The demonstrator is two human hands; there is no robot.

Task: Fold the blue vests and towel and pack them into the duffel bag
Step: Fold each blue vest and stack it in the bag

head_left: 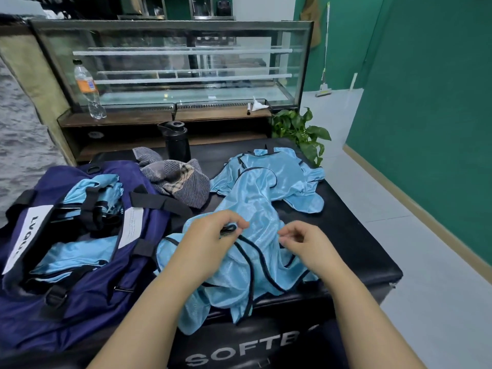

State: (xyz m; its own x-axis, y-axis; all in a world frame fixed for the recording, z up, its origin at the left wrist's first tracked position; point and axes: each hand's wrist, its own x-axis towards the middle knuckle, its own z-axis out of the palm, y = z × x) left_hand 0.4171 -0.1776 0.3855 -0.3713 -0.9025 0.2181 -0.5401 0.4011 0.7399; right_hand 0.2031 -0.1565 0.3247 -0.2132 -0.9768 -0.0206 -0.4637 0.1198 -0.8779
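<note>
A crumpled light-blue vest (253, 265) with black trim lies on the black padded box in front of me. My left hand (213, 235) pinches its black trim between thumb and fingers. My right hand (303, 243) pinches the vest's cloth just to the right. Further back lie more blue vests (277, 177) in a loose heap. A grey striped towel (178, 179) sits crumpled behind the navy duffel bag (80, 302) at the left. The bag is open, and folded blue vests (77, 254) lie inside under its black straps.
A black drink bottle (175, 141) stands behind the towel. A glass display case (173, 65) with a clear plastic bottle (89, 89) fills the back. A green plant (300, 131) sits at the box's far right corner. The box top (354, 235) drops to white floor tiles on the right.
</note>
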